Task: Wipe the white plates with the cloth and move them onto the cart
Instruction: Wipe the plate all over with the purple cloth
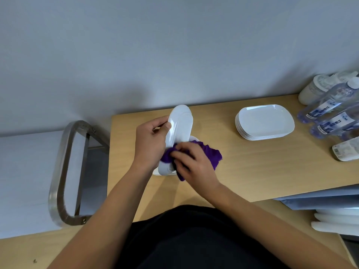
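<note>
The left hand pinches the rim of a shiny white plate with round corners. The thumb is on the front and the fingers go behind. It holds the plate up on its edge, tilted, near the middle of the frame. The right hand has its fingers curled round a soft purple cloth and presses it on the low end of that plate. So we think this plate is being wiped right now.

Under the two hands a second flat white plate peeks out, lying on the light wooden desk. We cannot tell if it is wiped yet.

On the right of the frame, well apart from the hands, a stack of white plates sits on the desk. We guess they wait for their turn. Past them, at the right edge, lie clear plastic water bottles with blue labels.

On the left of the frame stands the white-topped cart with its bent grey metal handle, just beside the desk. We see no plate on the part of it that shows.

So we think the job is near its start. One plate is in hand, none can be seen moved over, and the whole stack is left to do.
</note>
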`<act>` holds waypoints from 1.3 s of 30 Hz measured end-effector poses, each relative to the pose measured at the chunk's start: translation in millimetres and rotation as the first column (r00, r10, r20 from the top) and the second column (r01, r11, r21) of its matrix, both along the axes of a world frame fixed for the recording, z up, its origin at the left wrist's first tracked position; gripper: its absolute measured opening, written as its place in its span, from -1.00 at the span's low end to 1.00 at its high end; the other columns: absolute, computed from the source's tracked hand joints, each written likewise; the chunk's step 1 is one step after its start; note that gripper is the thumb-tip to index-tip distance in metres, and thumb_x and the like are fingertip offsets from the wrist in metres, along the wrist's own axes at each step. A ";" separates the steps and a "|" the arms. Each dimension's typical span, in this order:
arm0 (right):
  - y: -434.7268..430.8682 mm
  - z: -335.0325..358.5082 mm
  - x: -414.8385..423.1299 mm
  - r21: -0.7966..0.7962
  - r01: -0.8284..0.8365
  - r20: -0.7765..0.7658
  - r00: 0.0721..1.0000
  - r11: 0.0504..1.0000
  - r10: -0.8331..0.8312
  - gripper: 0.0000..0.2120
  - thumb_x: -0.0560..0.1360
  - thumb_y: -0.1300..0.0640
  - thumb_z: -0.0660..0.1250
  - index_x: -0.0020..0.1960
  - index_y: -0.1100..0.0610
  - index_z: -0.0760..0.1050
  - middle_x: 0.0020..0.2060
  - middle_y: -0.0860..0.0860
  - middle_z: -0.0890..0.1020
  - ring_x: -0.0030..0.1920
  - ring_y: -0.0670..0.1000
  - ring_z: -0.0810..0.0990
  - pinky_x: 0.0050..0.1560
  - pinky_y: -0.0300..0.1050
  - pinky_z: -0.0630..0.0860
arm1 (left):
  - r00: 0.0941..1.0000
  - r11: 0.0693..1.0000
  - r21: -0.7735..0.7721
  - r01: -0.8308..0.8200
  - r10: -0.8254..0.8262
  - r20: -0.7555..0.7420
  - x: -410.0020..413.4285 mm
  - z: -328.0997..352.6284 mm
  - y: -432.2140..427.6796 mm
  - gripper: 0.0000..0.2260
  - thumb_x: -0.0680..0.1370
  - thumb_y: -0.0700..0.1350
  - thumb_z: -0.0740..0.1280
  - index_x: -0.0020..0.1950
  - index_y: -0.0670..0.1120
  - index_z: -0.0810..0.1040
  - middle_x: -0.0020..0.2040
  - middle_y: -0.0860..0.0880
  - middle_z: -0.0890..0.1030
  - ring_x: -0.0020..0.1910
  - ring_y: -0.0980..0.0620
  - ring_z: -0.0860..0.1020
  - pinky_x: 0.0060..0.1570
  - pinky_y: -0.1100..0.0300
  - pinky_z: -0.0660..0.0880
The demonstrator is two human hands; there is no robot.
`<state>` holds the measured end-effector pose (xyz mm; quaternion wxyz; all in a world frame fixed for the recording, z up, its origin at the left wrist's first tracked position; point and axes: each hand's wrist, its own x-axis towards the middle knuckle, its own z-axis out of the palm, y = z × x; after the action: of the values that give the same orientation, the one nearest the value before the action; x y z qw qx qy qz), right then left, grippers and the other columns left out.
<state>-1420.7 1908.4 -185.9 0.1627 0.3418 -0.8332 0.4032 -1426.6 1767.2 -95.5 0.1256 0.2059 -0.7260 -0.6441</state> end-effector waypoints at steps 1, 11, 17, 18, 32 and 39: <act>1.5 -8.4 6.7 0.041 -0.039 -0.018 0.999 0.998 0.040 -0.78 0.50 0.33 0.38 0.11 0.15 0.60 0.09 0.07 0.53 0.07 0.12 0.57 0.00 0.01 0.53 | 1.000 1.000 -0.029 0.001 0.000 0.005 -0.4 0.4 0.1 -0.81 0.56 -0.25 0.35 -0.01 0.02 0.67 -0.12 0.26 0.66 -0.13 0.31 0.60 -0.03 0.36 0.52; -0.3 -10.0 15.1 0.138 -0.041 -0.119 0.991 0.990 0.058 -0.73 0.46 0.40 0.27 0.06 0.18 0.62 0.03 0.10 0.53 0.01 0.13 0.54 -0.04 -0.15 0.51 | 0.997 0.995 -0.072 -0.072 0.073 0.010 -1.1 1.2 1.3 -0.83 0.57 -0.23 0.34 -0.01 0.01 0.66 -0.18 0.28 0.63 -0.24 0.34 0.54 -0.14 0.48 0.47; 12.1 -28.1 15.6 0.083 0.085 0.422 0.900 0.993 -0.112 -0.83 0.49 0.32 0.32 0.05 0.15 0.55 0.05 -0.01 0.50 0.03 -0.12 0.50 0.02 -0.24 0.48 | 0.997 0.996 -0.040 -0.073 0.073 -0.003 -1.1 1.4 -3.2 -0.79 0.56 -0.24 0.33 -0.04 0.06 0.67 -0.16 0.17 0.69 -0.16 0.13 0.57 0.01 0.13 0.55; 11.6 -24.6 10.1 0.067 0.141 0.508 0.847 0.988 -0.155 -0.82 0.50 0.31 0.31 0.06 0.12 0.53 0.04 -0.05 0.50 0.03 -0.15 0.50 0.03 -0.27 0.46 | 0.998 0.997 -0.039 -0.060 0.061 0.003 -0.4 2.4 -2.3 -0.78 0.56 -0.23 0.33 -0.04 0.07 0.68 -0.13 0.17 0.70 -0.14 0.12 0.59 0.03 0.09 0.56; 13.9 44.7 -72.7 -0.240 0.540 0.770 0.612 0.807 -0.181 -0.79 0.57 0.20 0.26 0.07 0.02 0.65 -0.05 -0.17 0.70 -0.01 -0.18 0.64 0.09 -0.23 0.55 | 0.980 0.981 -0.091 0.170 -0.160 0.115 12.0 -6.9 6.9 -0.79 0.57 -0.22 0.33 0.11 -0.02 0.69 -0.01 0.15 0.70 0.01 0.08 0.64 0.12 0.01 0.57; 8.9 36.8 -53.6 -0.179 0.547 0.716 0.643 0.818 -0.272 -0.76 0.59 0.15 0.22 0.09 -0.02 0.64 0.01 -0.17 0.63 0.10 -0.14 0.58 0.13 -0.25 0.49 | 0.979 0.975 -0.128 0.182 -0.168 0.114 12.5 -9.4 8.6 -0.81 0.57 -0.22 0.34 0.12 -0.04 0.68 0.02 0.14 0.68 -0.01 0.15 0.62 0.02 0.24 0.51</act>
<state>-1474.3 1917.3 -149.1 0.0087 -0.0644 -0.7961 0.6017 -1414.1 1775.8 -104.9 0.0450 0.1647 -0.7895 -0.5896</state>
